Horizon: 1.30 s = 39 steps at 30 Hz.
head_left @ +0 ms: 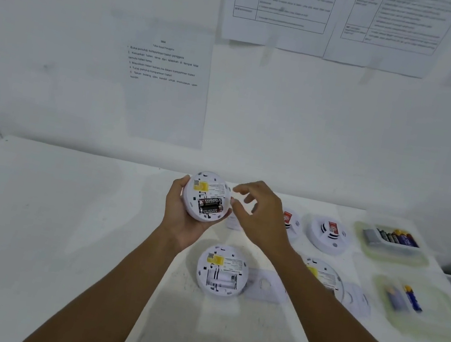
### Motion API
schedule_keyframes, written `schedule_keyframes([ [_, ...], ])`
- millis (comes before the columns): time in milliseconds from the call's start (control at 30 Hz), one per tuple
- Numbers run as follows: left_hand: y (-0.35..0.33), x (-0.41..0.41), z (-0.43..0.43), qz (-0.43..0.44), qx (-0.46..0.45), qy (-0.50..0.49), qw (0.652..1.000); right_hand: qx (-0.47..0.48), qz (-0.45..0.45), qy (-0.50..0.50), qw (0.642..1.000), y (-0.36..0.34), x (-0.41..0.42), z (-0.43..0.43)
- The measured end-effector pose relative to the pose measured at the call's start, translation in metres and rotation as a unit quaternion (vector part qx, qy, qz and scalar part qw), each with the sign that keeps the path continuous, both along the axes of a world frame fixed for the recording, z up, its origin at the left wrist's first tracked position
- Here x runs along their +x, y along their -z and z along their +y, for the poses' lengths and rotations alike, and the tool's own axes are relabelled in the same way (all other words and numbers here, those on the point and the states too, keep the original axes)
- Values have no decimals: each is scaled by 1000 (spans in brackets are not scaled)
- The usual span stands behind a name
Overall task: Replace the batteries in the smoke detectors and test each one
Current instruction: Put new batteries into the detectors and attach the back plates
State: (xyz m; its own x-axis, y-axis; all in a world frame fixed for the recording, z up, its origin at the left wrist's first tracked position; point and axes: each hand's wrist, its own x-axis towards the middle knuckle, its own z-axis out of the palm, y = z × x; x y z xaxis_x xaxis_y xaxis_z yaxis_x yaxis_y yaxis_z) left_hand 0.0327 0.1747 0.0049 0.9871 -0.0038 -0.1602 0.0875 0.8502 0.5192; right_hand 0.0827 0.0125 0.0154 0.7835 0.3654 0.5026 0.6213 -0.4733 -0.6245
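Detector (326, 277), seemingly open-backed, half behind forearm (341, 327)

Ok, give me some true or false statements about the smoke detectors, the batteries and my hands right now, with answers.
1. The held detector in the left hand has black batteries in its compartment. True.
2. The nearest detector on the table also has batteries in it. False: its compartment is empty.
3. The right hand grips a battery. False: no battery shows in it; it is beside the held detector.
4. The nearer tray holds two blue batteries. True.
5. Every detector on the table lies back up. False: the far detector lies face up.
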Motion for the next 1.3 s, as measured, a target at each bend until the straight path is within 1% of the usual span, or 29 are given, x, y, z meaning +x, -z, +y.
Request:
schedule_keyframes([
  [100,-8,-1,-19,5,24,7,1000,25,43,-29,998,-12,-21,4],
  [167,-10,-2,-30,8,37,10,999,52,72,-20,996,-14,-30,2],
  [233,-10,-4,-39,5,44,9,999,74,76,-6,994,-15,-36,-3],
  [367,-10,-8,-57,2,75,5,997,69,79,14,994,-15,-43,-19],
  [500,-10,-12,-76,0,110,10,994,73,57,26,995,-14,-49,-34],
  [567,-10,-14,-85,-4,112,11,994,71,54,25,996,-13,-50,-43],
  [667,-8,-15,-97,-4,96,11,995,82,58,-2,995,-9,-51,-58],
  [733,-8,-16,-105,0,88,14,996,68,49,-34,996,-7,-52,-69],
  [833,-10,-17,-116,7,77,18,997,28,15,-61,998,-3,-50,-87],
  [967,-13,-14,-134,8,40,35,999,13,-54,-66,996,-4,-48,-108],
  [1033,-15,-10,-144,6,42,40,998,12,-59,-64,996,-10,-49,-122],
  [1100,-15,-6,-156,2,49,48,998,26,-43,-50,997,-18,-49,-141],
  [1233,-14,2,-188,10,31,57,998,90,4,28,996,-36,-40,-198],
  [1300,-12,6,-204,14,27,66,997,79,43,78,993,-42,-29,-236],
])
